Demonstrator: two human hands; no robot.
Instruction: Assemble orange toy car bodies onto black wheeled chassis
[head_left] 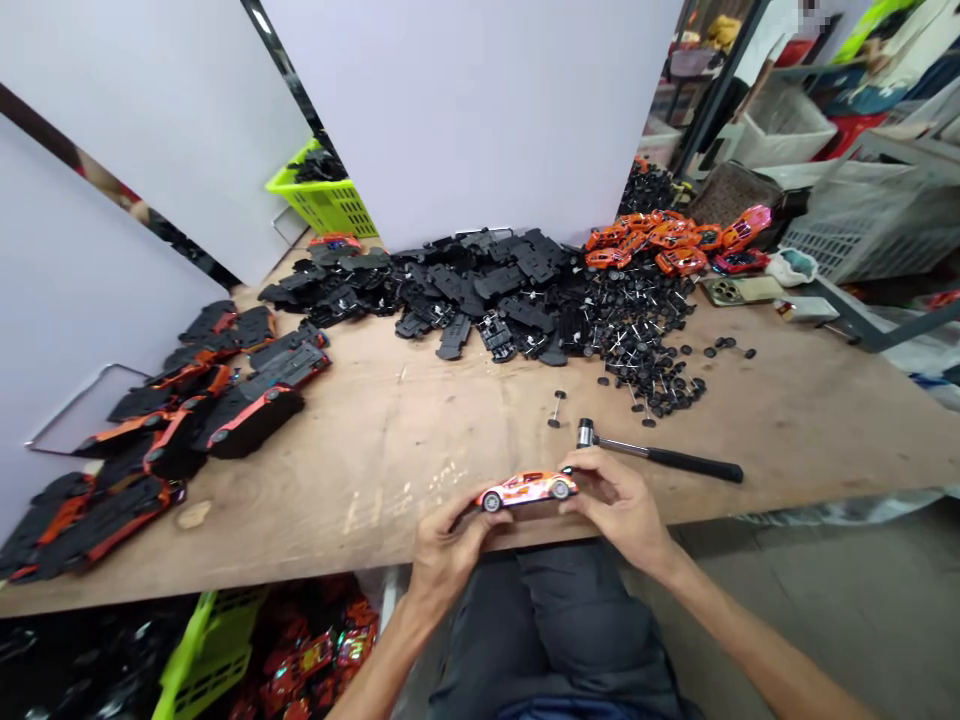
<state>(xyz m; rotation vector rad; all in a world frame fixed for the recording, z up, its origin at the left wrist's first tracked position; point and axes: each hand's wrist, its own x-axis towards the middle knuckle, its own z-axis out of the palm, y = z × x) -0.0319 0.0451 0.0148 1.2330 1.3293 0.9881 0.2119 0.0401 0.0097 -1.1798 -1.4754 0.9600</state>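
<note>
Between both hands, at the table's front edge, is an orange and white toy car (pixel 527 488), upright with its side and two wheels toward me. My left hand (pixel 448 535) pinches its left end between thumb and fingers. At the other end, my right hand (pixel 619 505) grips the car the same way. Just beyond my right hand lies a small hammer (pixel 660 455) with a black handle and a metal-and-black head. A loose wheel axle (pixel 556 408) with two black wheels rests near the hammer head.
Black car bases (pixel 480 285) are heaped at the back, beside a pile of wheel axles (pixel 649 340) and orange car bodies (pixel 660 240). Upturned cars (pixel 247 400) stand in rows at left. A green crate (pixel 214 650) is below the table; a phone (pixel 739 291) lies at right.
</note>
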